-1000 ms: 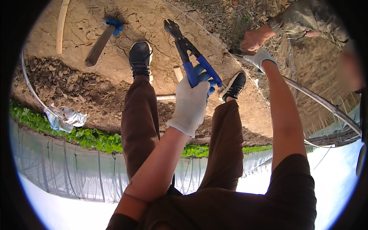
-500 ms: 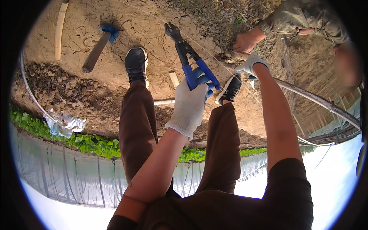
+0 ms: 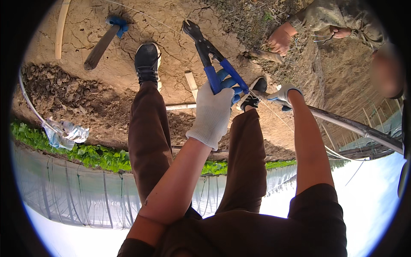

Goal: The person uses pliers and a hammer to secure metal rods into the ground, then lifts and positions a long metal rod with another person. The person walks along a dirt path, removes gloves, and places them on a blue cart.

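My left hand (image 3: 215,109), in a white glove with blue fingers, grips the blue handles of a pair of long-handled cutters (image 3: 206,50). Their dark jaws point up and away, and the handles stand slightly apart. To the right, my gloved right hand (image 3: 283,96) is closed around a long wooden pole (image 3: 342,118), whose near end sticks out past the fingers toward the cutters' handles. A thin pale wire (image 3: 280,115) runs past the handle ends. Beyond, a co-worker's bare hand (image 3: 282,38) rests by a short wooden stake (image 3: 266,55).
At the far left, a wooden-handled tool with a blue head (image 3: 102,47) lies near a pale wood strip (image 3: 62,30). Another short strip (image 3: 191,85) lies between my shoes. Green plants (image 3: 100,157) and a plastic-film wall (image 3: 85,192) are on the near side. The co-worker crouches at upper right.
My right hand has drawn back from the short stake and the co-worker's hand, along with the pole. The co-worker's fingers have loosened on the stake. The cutters have hardly moved.
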`<state>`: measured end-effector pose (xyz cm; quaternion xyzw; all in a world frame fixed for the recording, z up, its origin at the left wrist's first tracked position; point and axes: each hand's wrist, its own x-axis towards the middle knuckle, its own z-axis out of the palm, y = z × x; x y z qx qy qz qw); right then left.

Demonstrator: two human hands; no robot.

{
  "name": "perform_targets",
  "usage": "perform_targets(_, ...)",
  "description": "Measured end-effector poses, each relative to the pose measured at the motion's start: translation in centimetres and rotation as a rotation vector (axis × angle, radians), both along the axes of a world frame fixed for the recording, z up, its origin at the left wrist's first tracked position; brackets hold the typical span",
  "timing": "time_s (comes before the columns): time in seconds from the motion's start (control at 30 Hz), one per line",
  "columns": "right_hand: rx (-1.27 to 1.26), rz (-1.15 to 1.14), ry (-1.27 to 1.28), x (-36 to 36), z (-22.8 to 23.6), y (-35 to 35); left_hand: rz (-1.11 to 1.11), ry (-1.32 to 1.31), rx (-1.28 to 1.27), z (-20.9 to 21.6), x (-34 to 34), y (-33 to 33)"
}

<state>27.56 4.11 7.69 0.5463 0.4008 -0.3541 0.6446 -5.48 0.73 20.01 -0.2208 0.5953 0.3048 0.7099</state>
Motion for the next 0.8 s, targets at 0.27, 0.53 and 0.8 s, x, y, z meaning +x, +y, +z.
perform_targets(0.27,0.114,-0.003,-0.022,2.1,-6.8,4.0,0.013,-0.008,0.068,0.4,-0.4,1.1)
perform_targets(0.53,0.407,0.139,0.364,-4.7,-6.3,6.2,0.041,-0.024,0.025,0.5,-0.6,0.3)
perform_targets(0.8,0.424,0.231,0.193,-7.5,-5.4,3.7,0.019,-0.021,0.045,0.7,-0.9,-1.2)
